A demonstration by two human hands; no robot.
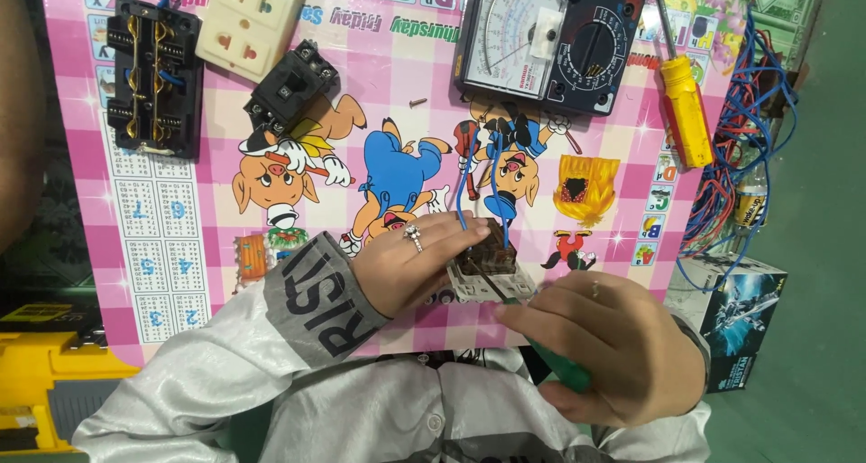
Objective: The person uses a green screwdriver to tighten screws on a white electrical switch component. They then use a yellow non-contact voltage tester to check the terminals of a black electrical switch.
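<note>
— While the left hand (pixel 410 263) covers most of it, what can you make out of the small white-and-brown switch module (pixel 488 272)?

— Only its right half shows: a pale plastic frame with a brown block on top, sitting at the near edge of the pink checked cartoon-print desk (pixel 379 111). Two thin blue wires (pixel 478 179) rise from it. The left hand's grip is closed on the module, fingers laid over its top, a ring on one finger.

— And the right hand (pixel 606 341)?

— Its grip is wrapped tight around a green-handled screwdriver (pixel 559 370); most of the handle is buried in the fist, and the thin shaft meets the module's front edge. The exact contact point is too small to read.

— What gets cut off?

— The black analogue multimeter (pixel 550 39) and the cream plastic socket strip (pixel 248 21) both run off the top edge. A black open terminal block (pixel 153 75) lies at far left, and a smaller black switch body (pixel 290 86) is just beside the strip. A tiny screw (pixel 418 102) lies loose between them and the meter.

— Any packages?

— A dark blue printed cardboard box (pixel 735 323) sits off the desk's right corner, under a tangle of red and blue wires (pixel 740 156). A yellow-handled screwdriver (pixel 686 111) lies near the meter. At lower left, a yellow case (pixel 50 382) is only partly in view.
</note>
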